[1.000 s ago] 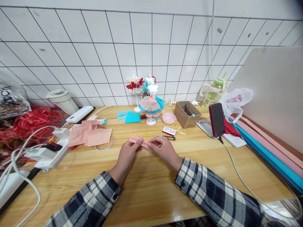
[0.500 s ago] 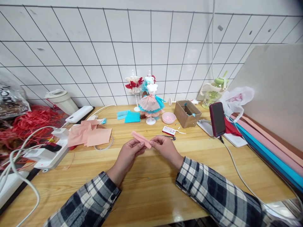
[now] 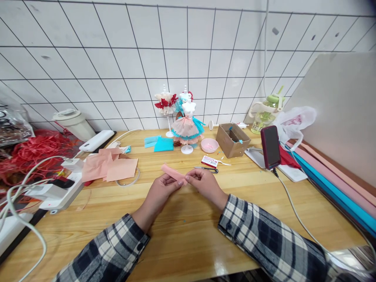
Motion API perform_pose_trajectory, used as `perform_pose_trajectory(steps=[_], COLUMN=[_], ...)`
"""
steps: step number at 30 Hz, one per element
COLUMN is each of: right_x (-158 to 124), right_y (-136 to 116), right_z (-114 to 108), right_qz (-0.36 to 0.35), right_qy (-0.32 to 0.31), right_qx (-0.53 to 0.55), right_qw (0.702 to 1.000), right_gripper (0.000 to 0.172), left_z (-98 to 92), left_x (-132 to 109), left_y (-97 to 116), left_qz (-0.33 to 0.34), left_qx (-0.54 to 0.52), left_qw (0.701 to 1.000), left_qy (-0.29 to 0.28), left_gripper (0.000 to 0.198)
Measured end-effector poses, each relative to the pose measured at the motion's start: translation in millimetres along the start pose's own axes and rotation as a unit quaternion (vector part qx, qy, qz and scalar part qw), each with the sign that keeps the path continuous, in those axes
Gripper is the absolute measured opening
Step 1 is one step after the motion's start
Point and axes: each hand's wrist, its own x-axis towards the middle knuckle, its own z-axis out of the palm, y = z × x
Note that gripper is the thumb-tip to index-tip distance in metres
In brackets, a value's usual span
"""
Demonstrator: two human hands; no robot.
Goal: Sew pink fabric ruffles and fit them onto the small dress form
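A folded strip of pink paper (image 3: 172, 172) is held just above the wooden table (image 3: 188, 235) near its middle. My left hand (image 3: 160, 191) pinches the strip from below at its near end. My right hand (image 3: 204, 183) pinches the same end from the right, fingertips touching the left hand's. The strip's far end sticks up and to the left, free. Both sleeves are dark plaid.
Small scissors (image 3: 207, 169) and a red-and-white box (image 3: 209, 161) lie just behind my hands. Pink paper sheets (image 3: 110, 167) lie at the left, a power strip (image 3: 58, 192) with cables beyond. Doll-dress stands (image 3: 186, 127), a cardboard box (image 3: 232, 140), a propped phone (image 3: 270, 147) and paper rolls (image 3: 337, 188) stand behind and right.
The strip lay flat between both hands; now my hands have come together at one end and the other end has tilted up to the left.
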Motion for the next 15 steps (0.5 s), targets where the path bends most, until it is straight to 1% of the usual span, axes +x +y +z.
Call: perform_pose_trajectory(steps=[4,6,7,8,9,11,13,15], right_x=[0,-1,-1,0,0,2,5,7], right_y=[-3,-8,-10,-13,-14,-15,-10,-3], right_z=[-4,-15,-23,-32,-41,-56,-63,-63], right_qz=[-0.017,-0.059,-0.086,-0.112,-0.128,-0.126,-0.114,-0.103], right_qy=[-0.022,-0.025,-0.015,0.001,0.014,0.017,0.002,-0.006], right_qx=[-0.038,-0.127,-0.198,-0.283,-0.365,-0.481,-0.539,-0.565], right_qw=[0.999,0.99,0.976,0.953,0.922,0.868,0.834,0.818], right_gripper=[0.018,0.023,0.028,0.032,0.032,0.027,0.028,0.032], left_z=[-4.1,-8.9,-12.0,-15.4,-18.9,-24.7,-27.7,-27.7], left_x=[1,2,3,3,3,3,3,3], left_y=[1,2,3,4,5,6,7,6], left_qz=[-0.015,-0.014,-0.009,-0.003,0.003,0.011,0.013,0.012], left_qx=[-0.016,-0.026,-0.033,-0.04,-0.049,-0.07,-0.089,-0.101], left_qw=[0.999,0.999,0.998,0.997,0.995,0.992,0.99,0.989], left_qy=[0.025,0.043,0.056,0.069,0.083,0.102,0.107,0.104], left_gripper=[0.032,0.031,0.031,0.03,0.03,0.028,0.029,0.03])
